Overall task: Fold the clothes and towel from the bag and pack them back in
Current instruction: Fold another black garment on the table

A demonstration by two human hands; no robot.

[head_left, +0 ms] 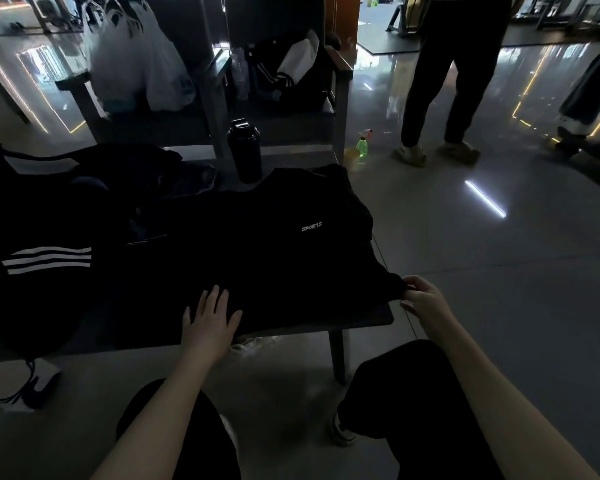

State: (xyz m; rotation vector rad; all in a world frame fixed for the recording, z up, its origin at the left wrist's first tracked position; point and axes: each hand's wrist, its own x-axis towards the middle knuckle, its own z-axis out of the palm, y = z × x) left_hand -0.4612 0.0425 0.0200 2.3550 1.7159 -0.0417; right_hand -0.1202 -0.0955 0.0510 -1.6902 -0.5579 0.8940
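On the black shirt [274, 237], left hand [210, 318] flat, fingers spread, right hand [425, 299] pinching its corner.

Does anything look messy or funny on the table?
A bit. The shirt lies askew, its corner held past the table edge by the right hand. Dark clothes sit crumpled at the left. Nothing looks spilled or torn.
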